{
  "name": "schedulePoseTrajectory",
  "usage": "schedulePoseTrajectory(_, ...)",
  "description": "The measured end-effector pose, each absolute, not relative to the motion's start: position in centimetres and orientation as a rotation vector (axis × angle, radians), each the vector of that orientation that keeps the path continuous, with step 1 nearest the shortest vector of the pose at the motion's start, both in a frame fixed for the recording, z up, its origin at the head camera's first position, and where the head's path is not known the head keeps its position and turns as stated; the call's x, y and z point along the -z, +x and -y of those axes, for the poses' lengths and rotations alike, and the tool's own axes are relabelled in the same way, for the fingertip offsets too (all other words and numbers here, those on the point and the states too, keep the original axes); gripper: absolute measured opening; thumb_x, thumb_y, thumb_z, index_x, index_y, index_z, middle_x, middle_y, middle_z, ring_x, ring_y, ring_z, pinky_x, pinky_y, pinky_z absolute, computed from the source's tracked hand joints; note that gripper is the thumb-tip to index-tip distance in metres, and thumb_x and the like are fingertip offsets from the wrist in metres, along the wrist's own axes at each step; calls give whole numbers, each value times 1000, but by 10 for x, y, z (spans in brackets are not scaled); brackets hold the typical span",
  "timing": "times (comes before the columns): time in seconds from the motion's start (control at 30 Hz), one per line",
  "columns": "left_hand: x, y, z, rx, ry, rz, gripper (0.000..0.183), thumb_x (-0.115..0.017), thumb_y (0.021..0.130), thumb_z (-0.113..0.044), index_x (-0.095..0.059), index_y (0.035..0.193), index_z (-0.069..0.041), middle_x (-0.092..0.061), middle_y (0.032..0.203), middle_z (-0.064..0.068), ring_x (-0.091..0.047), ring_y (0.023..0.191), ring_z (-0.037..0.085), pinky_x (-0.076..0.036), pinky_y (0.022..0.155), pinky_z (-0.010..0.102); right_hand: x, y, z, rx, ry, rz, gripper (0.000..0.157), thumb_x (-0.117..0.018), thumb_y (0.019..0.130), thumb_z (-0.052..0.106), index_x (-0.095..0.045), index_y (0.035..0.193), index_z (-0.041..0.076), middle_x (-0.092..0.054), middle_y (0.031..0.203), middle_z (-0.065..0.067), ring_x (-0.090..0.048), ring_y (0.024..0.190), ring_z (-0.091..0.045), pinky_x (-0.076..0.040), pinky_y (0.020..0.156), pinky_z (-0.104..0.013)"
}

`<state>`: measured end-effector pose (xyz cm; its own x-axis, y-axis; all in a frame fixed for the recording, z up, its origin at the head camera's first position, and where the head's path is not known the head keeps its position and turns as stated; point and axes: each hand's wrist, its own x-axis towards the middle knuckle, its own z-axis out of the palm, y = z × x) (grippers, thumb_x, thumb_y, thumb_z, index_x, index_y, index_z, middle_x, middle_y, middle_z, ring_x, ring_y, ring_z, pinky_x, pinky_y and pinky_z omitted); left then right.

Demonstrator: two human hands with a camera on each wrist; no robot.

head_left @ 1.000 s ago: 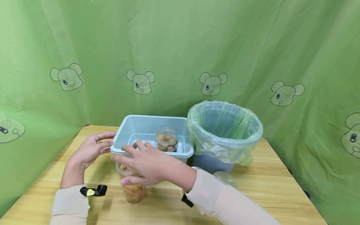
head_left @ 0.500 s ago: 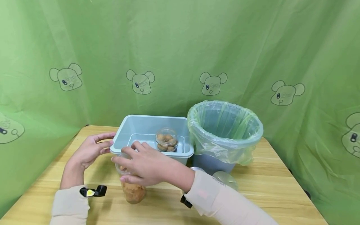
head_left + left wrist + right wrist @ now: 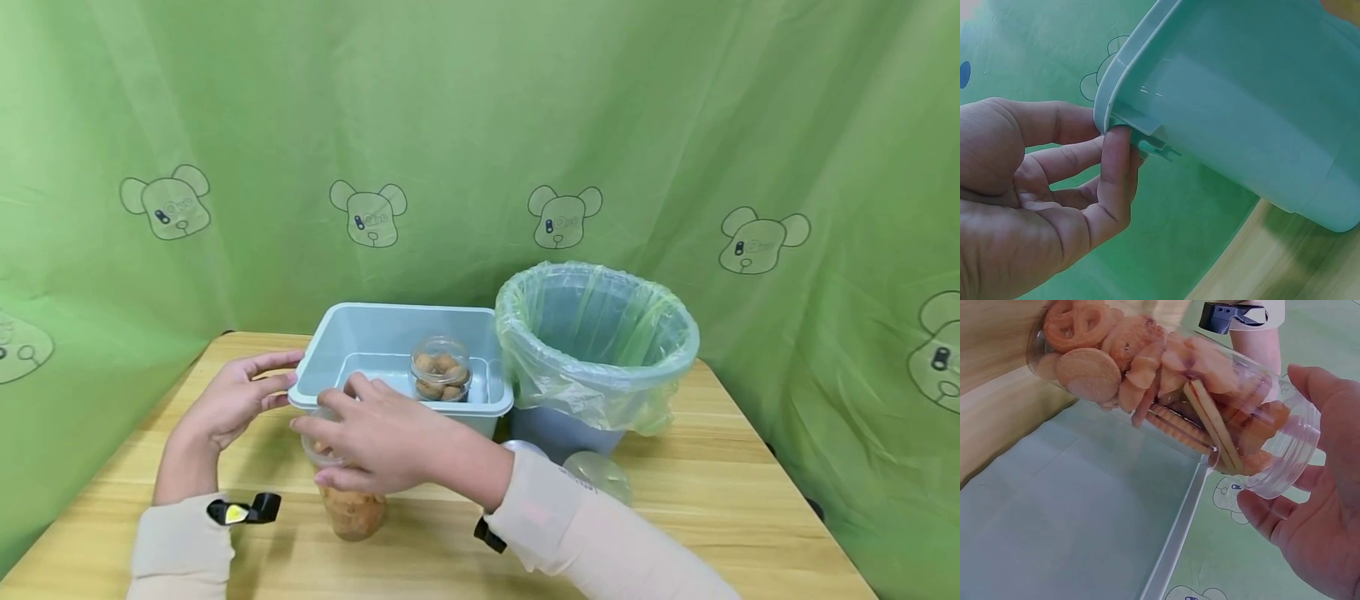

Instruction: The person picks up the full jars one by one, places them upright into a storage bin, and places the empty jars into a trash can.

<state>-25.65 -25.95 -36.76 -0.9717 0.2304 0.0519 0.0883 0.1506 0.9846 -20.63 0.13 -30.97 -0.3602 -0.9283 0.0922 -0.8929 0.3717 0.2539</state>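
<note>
Left hand (image 3: pixel 232 400) is pinching the left corner of the blue plastic basin (image 3: pixel 420 307); left wrist view is showing a tab (image 3: pixel 1155 147) under the rim, hidden from head. Cookie jar (image 3: pixel 354 510) is standing on the table (image 3: pixel 690 517) just before the basin. Right hand (image 3: pixel 390 442) is gripping its neck; only right wrist view is resolving 1 pretzel-shaped cookie (image 3: pixel 1063 337). Bag-lined bin (image 3: pixel 562 433) is standing at right.
</note>
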Motion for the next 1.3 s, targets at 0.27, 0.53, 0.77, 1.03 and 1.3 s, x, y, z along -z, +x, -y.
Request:
schedulePoseTrajectory(0.27,366,-256,260,-1955,320,-2291,55,-57,105,-13,-39,150,13,-38,154,31,-67,110,14,-57,92,26,305,-206,2,228,1649,2409,54,-50,104,51,-47,151,24,-55,127,-1,-44,101,-20,-41,76,-26)
schedulePoseTrajectory(0.53,369,-258,260,-1962,329,-2279,54,-57,105,-12,-39,150,13,-40,152,29,-67,108,12,-57,92,28,301,-206,3,235,1715,2387,43,-55,102,46,-54,140,26,-53,118,3,-42,96,-19,-37,76,-26)
schedulePoseTrajectory(0.77,369,-259,259,-1969,336,-2278,54,-58,105,-12,-39,149,13,-41,151,31,-67,107,12,-58,92,28,297,-205,0,254,1762,2352,45,-59,99,46,-56,138,24,-54,113,5,-43,95,-16,-38,83,-28)
schedulePoseTrajectory(1.03,368,-258,259,-1968,338,-2278,54,-58,105,-12,-39,149,13,-41,152,31,-67,107,10,-57,93,28,290,-204,-1,287,1822,2326,45,-60,97,44,-57,137,22,-56,107,5,-45,91,-13,-37,85,-28)
schedulePoseTrajectory(1.3,368,-256,259,-1970,327,-2279,54,-57,105,-10,-39,149,14,-38,153,33,-67,108,12,-57,93,29,280,-198,-1,320,1835,2246,36,-60,96,43,-60,126,22,-52,98,7,-45,84,-13,-38,82,-29)
